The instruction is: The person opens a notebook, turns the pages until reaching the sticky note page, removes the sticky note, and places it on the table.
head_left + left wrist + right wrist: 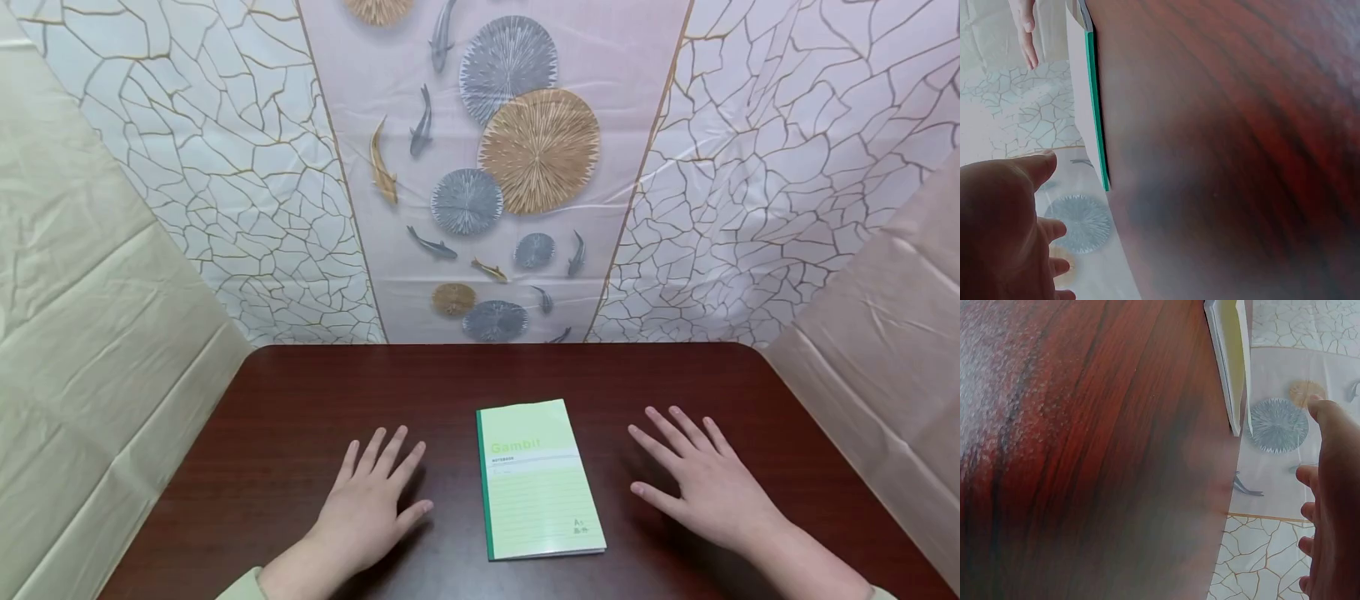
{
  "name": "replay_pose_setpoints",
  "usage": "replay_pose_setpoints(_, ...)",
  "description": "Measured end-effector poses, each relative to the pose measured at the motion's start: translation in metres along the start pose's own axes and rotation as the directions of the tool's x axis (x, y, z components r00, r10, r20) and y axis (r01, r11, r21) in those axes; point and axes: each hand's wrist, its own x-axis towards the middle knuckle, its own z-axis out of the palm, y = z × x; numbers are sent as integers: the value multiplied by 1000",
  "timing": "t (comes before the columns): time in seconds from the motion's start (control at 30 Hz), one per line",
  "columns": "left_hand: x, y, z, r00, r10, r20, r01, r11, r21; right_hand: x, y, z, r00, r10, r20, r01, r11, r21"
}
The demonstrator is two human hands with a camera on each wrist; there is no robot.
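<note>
On the worktop (337, 387), short of its far edge, a notebook (542, 496) is being flanked by spread hands (363, 512) (708, 490) — bare room between.

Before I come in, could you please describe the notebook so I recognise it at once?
Find the dark reddish-brown table, then the left hand and right hand. Between them, touching neither, the notebook lies flat. Unlike the hands, it is a pale green rectangle with a darker green strip along one long edge and "Gambit" on its cover.
</note>
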Motion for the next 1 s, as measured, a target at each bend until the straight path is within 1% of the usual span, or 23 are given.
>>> replay_pose_setpoints(0.13, 0, 1, 2, 1000, -2, 12, 2, 1000, -12, -1, -1, 1, 1000, 8, 4, -8, 1000, 4)
replay_pose_setpoints(0.27, 2, 3, 9, 999, 2, 37, 0, 999, -43, -3, -2, 2, 1000, 14, 14, -14, 1000, 12)
replay_pose_setpoints(0.4, 7, 8, 13, 998, 13, 64, -4, 992, -126, -4, -5, 3, 999, 17, 26, -18, 1000, 25)
replay_pose_setpoints(0.5, 11, 14, 13, 995, 20, 97, -1, 982, -191, -4, -8, 4, 999, 23, 42, -25, 999, 36)
replay_pose_setpoints(0.57, 14, 17, 12, 992, 28, 123, -1, 977, -215, -4, -9, 4, 998, 28, 58, -31, 999, 40)
replay_pose_setpoints(0.63, 17, 21, 12, 988, 32, 149, 2, 975, -220, -4, -11, 5, 997, 30, 70, -33, 998, 44)
replay_pose_setpoints(0.83, 28, 31, 16, 982, 45, 184, -5, 977, -214, -3, -13, 7, 996, 28, 85, -32, 998, 53)
replay_pose_setpoints(1.0, 36, 40, 18, 972, 49, 230, -1, 980, -200, -3, -16, 9, 995, 24, 100, -30, 997, 66)
